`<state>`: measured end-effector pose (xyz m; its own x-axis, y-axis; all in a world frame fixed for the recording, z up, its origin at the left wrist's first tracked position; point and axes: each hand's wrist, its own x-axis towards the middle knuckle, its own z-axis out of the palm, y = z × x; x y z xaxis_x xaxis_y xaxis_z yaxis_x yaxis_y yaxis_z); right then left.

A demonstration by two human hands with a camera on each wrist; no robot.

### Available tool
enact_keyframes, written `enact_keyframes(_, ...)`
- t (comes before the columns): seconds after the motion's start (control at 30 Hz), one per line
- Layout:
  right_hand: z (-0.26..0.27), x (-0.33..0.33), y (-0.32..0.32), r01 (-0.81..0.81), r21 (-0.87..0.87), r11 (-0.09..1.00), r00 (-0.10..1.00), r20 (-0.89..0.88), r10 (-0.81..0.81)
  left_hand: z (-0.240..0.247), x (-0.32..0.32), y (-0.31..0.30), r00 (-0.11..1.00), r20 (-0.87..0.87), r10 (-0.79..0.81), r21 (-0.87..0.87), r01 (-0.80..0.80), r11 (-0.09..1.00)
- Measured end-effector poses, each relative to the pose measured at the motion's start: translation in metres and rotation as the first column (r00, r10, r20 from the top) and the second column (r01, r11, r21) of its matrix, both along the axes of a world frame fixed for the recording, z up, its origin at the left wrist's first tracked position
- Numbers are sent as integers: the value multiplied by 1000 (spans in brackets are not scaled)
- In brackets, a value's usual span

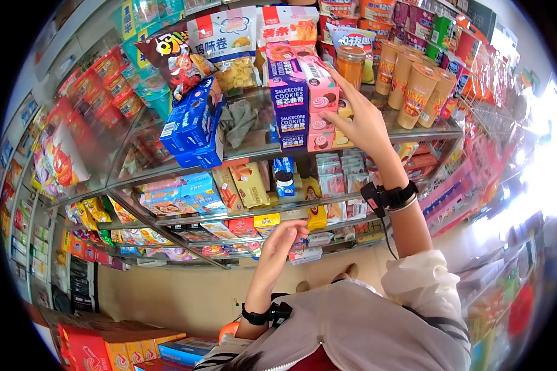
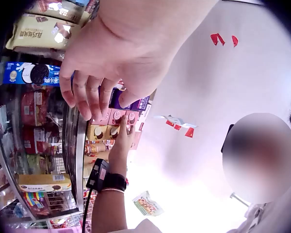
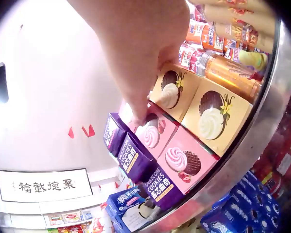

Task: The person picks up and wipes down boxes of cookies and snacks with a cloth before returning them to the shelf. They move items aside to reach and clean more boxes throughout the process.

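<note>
My right hand (image 1: 360, 123) is at a stack of pink cookie boxes (image 1: 323, 102) on the upper shelf. Its thumb touches a pink front, and its long fingers reach straight back along the stack's right side. In the right wrist view the thumb lies across the upper pink boxes (image 3: 155, 137), and the other fingers are partly hidden behind yellow cookie boxes (image 3: 214, 112). Purple cookie boxes (image 1: 289, 99) stand directly left of the pink ones. My left hand (image 1: 281, 244) hangs in front of the lower shelves with fingers loosely bent, holding nothing.
A grey cloth (image 1: 238, 122) lies between the purple boxes and blue boxes (image 1: 192, 127). An orange-filled jar (image 1: 350, 67) and tall paper cups (image 1: 418, 96) stand right of the stack. Snack bags (image 1: 223, 46) line the back. The metal shelf edge (image 1: 247, 159) runs below.
</note>
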<state>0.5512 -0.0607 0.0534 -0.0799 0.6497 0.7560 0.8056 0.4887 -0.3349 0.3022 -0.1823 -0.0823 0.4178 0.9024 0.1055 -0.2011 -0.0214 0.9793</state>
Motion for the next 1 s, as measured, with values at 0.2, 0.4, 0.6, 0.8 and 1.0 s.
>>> enact_keyframes(0.2, -66, 22, -48, 189, 352, 917, 866, -500, 14, -13, -8, -2, 998, -1, 62, -38, -62, 997)
enact_keyframes(0.4, -206, 139, -47, 616, -33, 787, 481, -776, -409, -45, -30, -3, 994, -40, 104, -132, -109, 985)
enact_keyframes(0.6, -203, 188, -13, 788, -165, 594, 546, -259, -796, -50, -27, -6, 986, -150, 67, -164, -92, 982)
enact_keyframes(0.8, -211, 155, -32, 496, -160, 853, 649, -584, -488, -51, -16, -9, 992, -127, 11, -186, -35, 982)
enact_keyframes(1.0, -182, 93, -100, 257, -207, 944, 529, -787, -317, -49, -10, -13, 994, -73, -82, -255, 61, 965)
